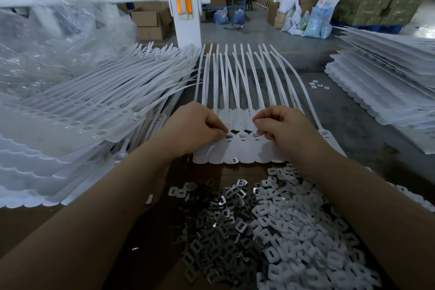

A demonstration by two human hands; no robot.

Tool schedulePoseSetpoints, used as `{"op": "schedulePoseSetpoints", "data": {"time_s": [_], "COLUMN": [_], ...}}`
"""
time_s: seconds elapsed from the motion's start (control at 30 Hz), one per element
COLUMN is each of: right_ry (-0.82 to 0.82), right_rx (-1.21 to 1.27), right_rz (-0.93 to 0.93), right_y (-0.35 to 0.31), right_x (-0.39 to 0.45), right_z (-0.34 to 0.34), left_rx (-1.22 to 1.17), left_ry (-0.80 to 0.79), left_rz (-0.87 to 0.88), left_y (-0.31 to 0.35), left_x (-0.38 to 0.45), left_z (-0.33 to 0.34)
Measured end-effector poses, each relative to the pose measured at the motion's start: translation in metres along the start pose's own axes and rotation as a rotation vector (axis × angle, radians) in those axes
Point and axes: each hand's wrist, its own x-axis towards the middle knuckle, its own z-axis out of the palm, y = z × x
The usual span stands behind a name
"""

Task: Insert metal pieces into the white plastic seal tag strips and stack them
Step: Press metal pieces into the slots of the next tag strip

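Nearest the camera, a loose heap of metal pieces (219,226) is spread on the brown worktop (58,223), mixed on its right side with white plastic pieces (299,226). One stray metal piece (234,160) is seen on the near edge of the seal tag strip (237,148), between the two forearms.

Just beyond the heap, the strip lies flat, directly ahead of both hands. Its row of slotted heads runs left to right; its tails fan away from the person, so the long axis of each tag points forward.

The left hand (195,127) is closed in a pinch over a slot, with what looks like a small metal piece at its fingertips. The right hand (280,127) is also curled in a pinch over a slot further right; whether anything is held there cannot be told. Both hands rest equally near the slot row, so each is judged to serve its own side.

Farther off, stacked strips (94,110) are piled at left, and another stack (386,82) at right.
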Motion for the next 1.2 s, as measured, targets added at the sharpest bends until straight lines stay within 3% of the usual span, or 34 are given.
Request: {"op": "schedulePoseSetpoints", "data": {"time_s": [0.1, 0.23, 0.37, 0.53, 0.7, 0.9, 1.03, 1.2], "right_ry": [0.000, 0.002, 0.012, 0.016, 0.012, 0.013, 0.001, -0.017], "right_rx": [0.040, 0.044, 0.050, 0.054, 0.066, 0.004, -0.125, -0.235], "right_rz": [0.011, 0.008, 0.012, 0.018, 0.044, -0.006, -0.065, -0.117], "right_y": [0.000, -0.001, -0.002, -0.003, -0.004, 0.000, 0.002, 0.002], "right_x": [0.000, 0.000, 0.000, 0.000, -0.002, 0.000, -0.002, -0.001], "right_z": [-0.001, -0.002, -0.002, -0.001, -0.001, 0.000, 0.004, 0.007], "left_rx": [0.064, -0.063, -0.013, 0.082, -0.086, -0.392, -0.357, -0.217], "left_ry": [-0.053, -0.246, -0.199, -0.160, -0.134, 0.101, 0.182, 0.127], "left_rz": [0.181, 0.379, 0.475, 0.468, 0.398, 0.080, -0.064, -0.107], "left_y": [0.017, 0.038, 0.043, 0.039, 0.040, 0.023, 0.003, 0.000], "left_x": [-0.006, -0.018, -0.021, -0.018, -0.020, -0.006, -0.001, 0.002], "left_z": [-0.001, 0.010, 0.029, 0.040, 0.039, 0.012, 0.007, 0.009]}}
